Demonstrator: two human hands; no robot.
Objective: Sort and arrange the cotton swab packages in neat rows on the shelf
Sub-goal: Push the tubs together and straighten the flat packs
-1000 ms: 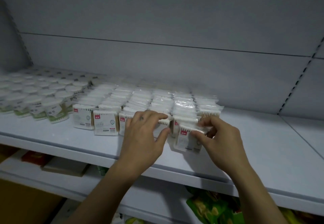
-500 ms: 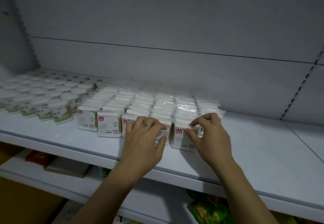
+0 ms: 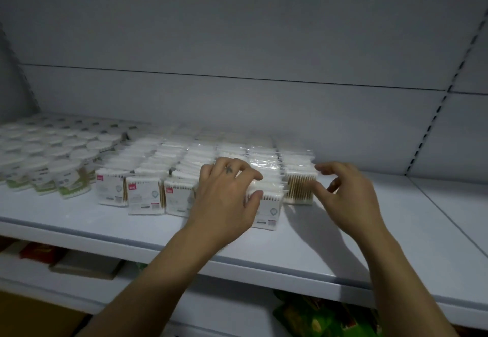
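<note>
- flat clear-plastic cotton swab packages with white labels [image 3: 148, 196] stand on edge in rows running front to back on the white metal shelf [image 3: 343, 244], left of its middle. labels face out, so the front edge reads as a display line
- round white-lidded tubs with green labels [image 3: 66, 181] sit just beside the block on its left. the two types are kept apart, so sorting looks mostly done
- the front line is uneven. the front package [image 3: 268, 211] at the left hand sits further forward than the end package [image 3: 299, 187] of the rightmost row
- the end package shows bare wooden sticks and no label, so it is probably turned the wrong way
- left hand [image 3: 227, 194] is palm down, fingers curled over the top of the front package, thumb against its upper face. the grip is pinched closed on that package, likely to steady or slide the row
- right hand [image 3: 348, 199] is just right of the end package, fingers loosely curled and spread. the grip is half open and holds nothing. thumb tip is right by the package side, cannot tell if it touches
- the pose suggests it is set to square up or turn that end package
- both forearms reach up and inward over the shelf's front lip
- green snack bags [image 3: 317, 318] lie on the level below
</note>
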